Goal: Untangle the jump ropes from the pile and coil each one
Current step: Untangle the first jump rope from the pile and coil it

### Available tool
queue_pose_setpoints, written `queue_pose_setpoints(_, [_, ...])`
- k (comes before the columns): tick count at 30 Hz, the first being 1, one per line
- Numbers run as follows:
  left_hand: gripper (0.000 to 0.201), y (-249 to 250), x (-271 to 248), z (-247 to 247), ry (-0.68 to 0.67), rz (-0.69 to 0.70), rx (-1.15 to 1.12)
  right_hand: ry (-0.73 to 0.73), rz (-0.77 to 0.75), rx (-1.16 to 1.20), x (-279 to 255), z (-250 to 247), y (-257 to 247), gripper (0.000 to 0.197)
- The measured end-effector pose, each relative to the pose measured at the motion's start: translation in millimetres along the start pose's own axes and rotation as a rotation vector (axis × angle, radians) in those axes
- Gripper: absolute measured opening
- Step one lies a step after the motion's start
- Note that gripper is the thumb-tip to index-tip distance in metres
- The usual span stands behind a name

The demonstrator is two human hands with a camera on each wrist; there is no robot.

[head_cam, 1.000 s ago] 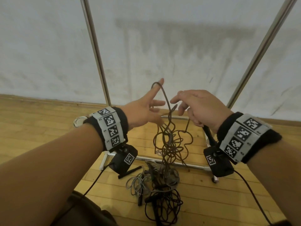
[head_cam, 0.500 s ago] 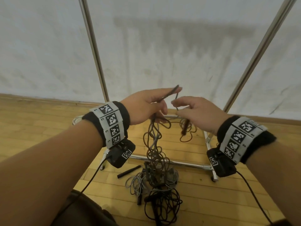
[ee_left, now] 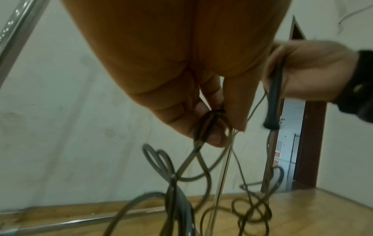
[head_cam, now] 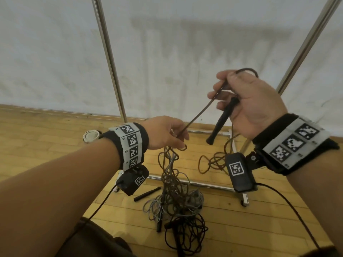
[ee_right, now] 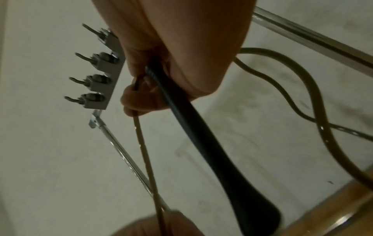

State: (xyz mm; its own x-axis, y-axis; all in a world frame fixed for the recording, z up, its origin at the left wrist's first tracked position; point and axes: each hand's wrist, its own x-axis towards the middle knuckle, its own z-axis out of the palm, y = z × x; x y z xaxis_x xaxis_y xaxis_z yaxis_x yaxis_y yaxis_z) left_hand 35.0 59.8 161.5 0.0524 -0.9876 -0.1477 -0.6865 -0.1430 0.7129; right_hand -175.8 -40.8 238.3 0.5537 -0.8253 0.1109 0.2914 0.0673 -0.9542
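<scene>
My right hand (head_cam: 233,95) is raised and grips a black jump-rope handle (head_cam: 221,120) together with its brown rope (head_cam: 199,113); the handle (ee_right: 212,153) points down from the fist. A taut stretch of that rope runs down-left to my left hand (head_cam: 176,138), which pinches a bundle of brown and grey cords (ee_left: 203,127). Below it the cords hang into a tangled pile of ropes (head_cam: 178,204) on the wooden floor. More brown loops (head_cam: 213,160) dangle under my right wrist.
A metal rack frame with two upright poles (head_cam: 109,58) and a low base bar (head_cam: 204,184) stands against the white wall behind the pile. A loose black handle (head_cam: 146,193) lies on the floor. A white coiled item (head_cam: 91,136) sits at the left. A hook strip (ee_right: 101,81) is on the rack.
My right hand rose and moved right with the handle, drawing a stretch of brown rope taut. My left hand dropped lower and closed on the hanging cords.
</scene>
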Motion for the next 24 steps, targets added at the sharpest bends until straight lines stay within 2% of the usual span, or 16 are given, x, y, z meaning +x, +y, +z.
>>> queue_pose_setpoints(2, [0.017, -6, 4, 7, -0.011, -0.049, 0.137, 0.009, -0.053, 0.044, 0, 2, -13, 0.023])
queue_pose_setpoints(5, [0.019, -21, 8, 15, -0.041, -0.150, 0.267, 0.052, -0.170, 0.137, 6, -4, -30, 0.022])
queue_pose_setpoints(9, [0.018, -37, 0, 9, -0.052, -0.237, 0.251, 0.160, -0.303, 0.237, 38, -51, -59, 0.015])
queue_pose_setpoints(12, [0.020, -37, -5, 6, -0.057, -0.223, 0.232, 0.153, -0.266, 0.212, 65, -92, -74, 0.014])
queue_pose_setpoints(15, [0.019, -32, -4, 8, -0.032, -0.210, 0.238, 0.280, -0.319, 0.261, 77, -106, -68, 0.012])
queue_pose_setpoints(17, [0.016, -33, -4, 6, 0.001, -0.209, 0.158, 0.302, -0.188, 0.278, 72, -98, -62, 0.010])
queue_pose_setpoints(20, [0.010, -34, -3, -1, 0.046, -0.219, -0.087, 0.341, -0.087, 0.104, 52, -83, -43, 0.013])
queue_pose_setpoints(22, [0.008, -31, -1, -4, 0.089, -0.218, -0.178, 0.231, -0.013, -0.081, 35, -69, -23, 0.015])
queue_pose_setpoints(24, [0.007, -27, 1, -3, 0.106, -0.196, -0.200, 0.037, 0.069, -0.379, 23, -55, 0, 0.017])
